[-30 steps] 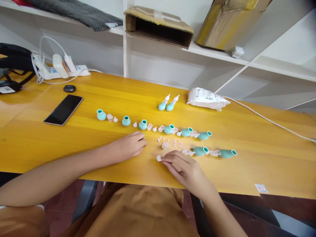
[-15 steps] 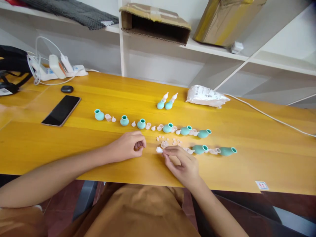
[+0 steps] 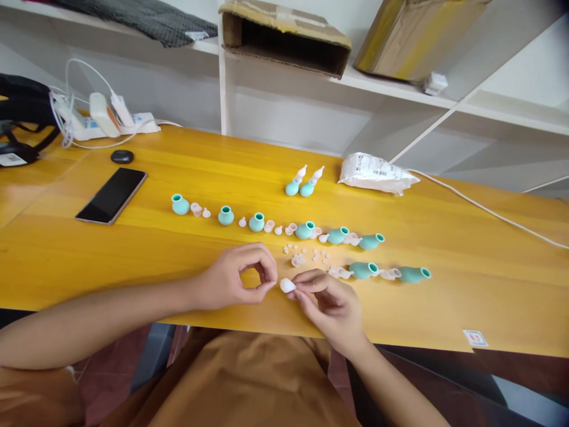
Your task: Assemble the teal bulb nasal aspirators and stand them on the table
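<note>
My right hand [image 3: 328,305] pinches a small white translucent cap [image 3: 287,286] between thumb and fingertips, just above the yellow table [image 3: 133,249]. My left hand [image 3: 242,276] is raised beside it, thumb and forefinger curled into a pinch whose tips come within a finger's width of the cap; what it holds is too small to see. Behind the hands lie several tiny white pieces [image 3: 311,256] and a row of teal rubber bulbs [image 3: 256,222] with white tips between them. Two more bulbs [image 3: 362,270] lie to the right. Two assembled bulbs with nozzles [image 3: 304,182] lie further back.
A black phone [image 3: 111,196] and a small dark earbud case [image 3: 121,156] lie at the left. A power strip with chargers [image 3: 106,118] sits at the back left, a white plastic bag [image 3: 376,174] at the back right. Shelves behind hold cardboard boxes [image 3: 284,35].
Both hands have lifted off the table. My right hand picked up the white cap and my left hand rose and curled into a pinch next to it.
</note>
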The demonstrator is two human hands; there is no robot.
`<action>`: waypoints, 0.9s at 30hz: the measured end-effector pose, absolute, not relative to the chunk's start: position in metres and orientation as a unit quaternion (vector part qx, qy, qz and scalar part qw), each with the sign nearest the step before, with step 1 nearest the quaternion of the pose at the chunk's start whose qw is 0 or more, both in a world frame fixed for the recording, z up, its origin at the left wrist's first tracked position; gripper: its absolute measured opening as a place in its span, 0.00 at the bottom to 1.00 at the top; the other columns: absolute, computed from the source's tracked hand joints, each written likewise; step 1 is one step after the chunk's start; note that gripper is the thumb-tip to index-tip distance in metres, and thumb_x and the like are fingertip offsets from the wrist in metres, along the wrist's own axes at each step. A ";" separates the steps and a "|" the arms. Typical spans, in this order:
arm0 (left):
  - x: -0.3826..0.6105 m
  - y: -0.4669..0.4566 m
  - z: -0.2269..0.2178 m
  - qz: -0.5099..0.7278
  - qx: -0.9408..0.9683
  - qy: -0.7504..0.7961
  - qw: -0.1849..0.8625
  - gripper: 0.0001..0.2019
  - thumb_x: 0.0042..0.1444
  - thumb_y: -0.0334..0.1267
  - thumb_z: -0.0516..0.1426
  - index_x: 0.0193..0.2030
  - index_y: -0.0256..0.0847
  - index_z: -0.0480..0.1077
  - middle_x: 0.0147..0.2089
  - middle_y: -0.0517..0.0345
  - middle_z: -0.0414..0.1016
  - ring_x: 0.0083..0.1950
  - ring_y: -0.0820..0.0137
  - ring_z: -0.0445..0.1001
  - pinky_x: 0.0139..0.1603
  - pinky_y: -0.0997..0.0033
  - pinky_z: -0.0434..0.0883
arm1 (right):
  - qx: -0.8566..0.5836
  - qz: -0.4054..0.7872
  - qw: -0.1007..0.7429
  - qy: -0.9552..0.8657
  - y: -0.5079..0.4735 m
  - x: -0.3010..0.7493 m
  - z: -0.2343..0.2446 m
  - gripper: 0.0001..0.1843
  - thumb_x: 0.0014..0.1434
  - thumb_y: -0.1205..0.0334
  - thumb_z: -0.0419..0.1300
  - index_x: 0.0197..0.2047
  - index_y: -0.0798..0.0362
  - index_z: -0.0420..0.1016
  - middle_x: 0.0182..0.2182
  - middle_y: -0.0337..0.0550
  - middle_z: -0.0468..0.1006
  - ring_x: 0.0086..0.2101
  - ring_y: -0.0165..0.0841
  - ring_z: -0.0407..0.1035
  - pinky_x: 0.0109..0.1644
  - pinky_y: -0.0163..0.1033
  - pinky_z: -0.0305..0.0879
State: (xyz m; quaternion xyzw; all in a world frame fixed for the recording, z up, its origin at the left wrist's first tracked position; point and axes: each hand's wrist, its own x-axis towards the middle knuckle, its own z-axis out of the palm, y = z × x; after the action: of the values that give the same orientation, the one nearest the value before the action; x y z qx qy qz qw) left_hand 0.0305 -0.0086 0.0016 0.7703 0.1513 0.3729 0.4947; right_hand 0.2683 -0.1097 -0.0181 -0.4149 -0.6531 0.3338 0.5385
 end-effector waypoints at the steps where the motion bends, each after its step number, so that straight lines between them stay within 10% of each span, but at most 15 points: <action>1: 0.030 -0.010 0.003 0.383 0.778 0.142 0.477 0.08 0.62 0.24 0.65 0.43 0.40 0.76 0.42 0.57 0.82 0.43 0.70 0.81 0.48 0.70 0.78 | -0.416 0.365 0.550 -0.626 -0.111 0.265 -0.019 0.07 0.73 0.70 0.67 0.47 0.47 0.82 0.42 0.45 0.86 0.37 0.34 0.85 0.44 0.41 0.85; 27: 0.026 -0.005 0.011 0.376 0.825 0.109 0.407 0.02 0.68 0.31 0.67 0.44 0.41 0.80 0.44 0.53 0.85 0.44 0.69 0.83 0.49 0.72 0.79 | -0.434 0.414 0.557 -0.575 -0.116 0.251 -0.028 0.04 0.76 0.58 0.68 0.47 0.47 0.81 0.40 0.44 0.86 0.36 0.34 0.84 0.43 0.40 0.84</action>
State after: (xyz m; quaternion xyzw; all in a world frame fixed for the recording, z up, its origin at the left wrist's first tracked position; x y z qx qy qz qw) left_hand 0.0256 -0.0052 0.0111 0.8254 0.1086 0.3762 0.4067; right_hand 0.2508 -0.1161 -0.0276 -0.4339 -0.5746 0.4143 0.5567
